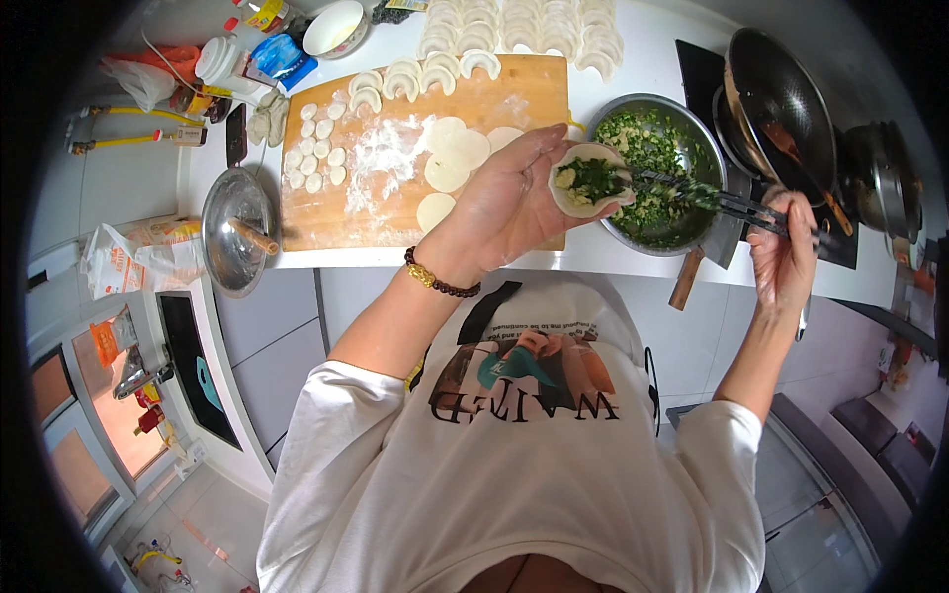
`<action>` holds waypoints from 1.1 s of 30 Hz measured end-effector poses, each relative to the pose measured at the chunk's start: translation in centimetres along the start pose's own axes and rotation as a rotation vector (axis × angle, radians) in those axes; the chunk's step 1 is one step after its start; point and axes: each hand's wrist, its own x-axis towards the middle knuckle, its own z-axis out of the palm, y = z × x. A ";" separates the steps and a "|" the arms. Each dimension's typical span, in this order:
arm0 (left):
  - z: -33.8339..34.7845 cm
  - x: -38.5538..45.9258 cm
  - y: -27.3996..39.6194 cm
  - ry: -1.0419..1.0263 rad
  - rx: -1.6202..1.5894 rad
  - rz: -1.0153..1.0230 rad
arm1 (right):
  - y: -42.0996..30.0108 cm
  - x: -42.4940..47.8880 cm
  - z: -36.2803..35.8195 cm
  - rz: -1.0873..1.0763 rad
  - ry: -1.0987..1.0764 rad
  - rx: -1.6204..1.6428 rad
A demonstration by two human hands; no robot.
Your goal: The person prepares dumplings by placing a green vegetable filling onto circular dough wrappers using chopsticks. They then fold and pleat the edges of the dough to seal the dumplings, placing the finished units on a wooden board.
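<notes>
On the palm and fingers of my left hand [511, 200] rests a dumpling wrapper [561, 199], cupped around chopped greens and egg filling [588, 181]. My right hand [782, 248] grips dark chopsticks [749, 210], whose tips reach to the wrapper's right side. Blurred green filling clings along the chopsticks. Below them stands a steel bowl [715, 148] of the same filling. Flat round wrappers [445, 172] lie on the floured wooden board [311, 230], partly behind my left wrist. Small dough pieces [323, 129] sit at its left, and folded dumplings [402, 81] line its far edge.
More dumplings [519, 26] stand in rows behind the board. A cleaver [689, 276] lies beside the filling bowl, its handle over the counter edge. A wok [786, 89] occupies the right. At left, a steel basin [222, 215] holds a rolling pin [253, 236], near a phone [236, 135].
</notes>
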 end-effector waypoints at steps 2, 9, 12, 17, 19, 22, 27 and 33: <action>0.5 0.6 -0.5 -0.029 0.023 -0.042 | -1.4 0.9 0.9 0.077 -0.109 -0.073; 0.6 0.1 -1.9 -0.012 0.044 0.011 | -0.5 2.9 1.0 0.183 -0.178 -0.259; 0.2 0.0 -1.7 -0.019 0.058 0.018 | -0.5 2.7 1.2 0.164 -0.185 -0.242; -0.1 -0.4 -1.1 0.023 0.037 0.031 | 0.7 2.5 1.5 0.158 -0.118 -0.173; -0.1 -0.5 -1.0 0.031 0.030 0.031 | 0.9 2.3 1.2 0.161 -0.129 -0.154; -0.2 -0.5 -0.9 0.037 0.049 0.035 | 1.3 2.0 1.5 0.129 -0.099 -0.106; -0.5 -0.5 -0.6 0.021 0.055 0.021 | 2.5 1.8 0.7 0.134 -0.055 -0.094; -1.1 -1.0 0.8 -0.030 0.058 0.050 | 2.7 1.7 -1.6 -0.005 0.045 0.109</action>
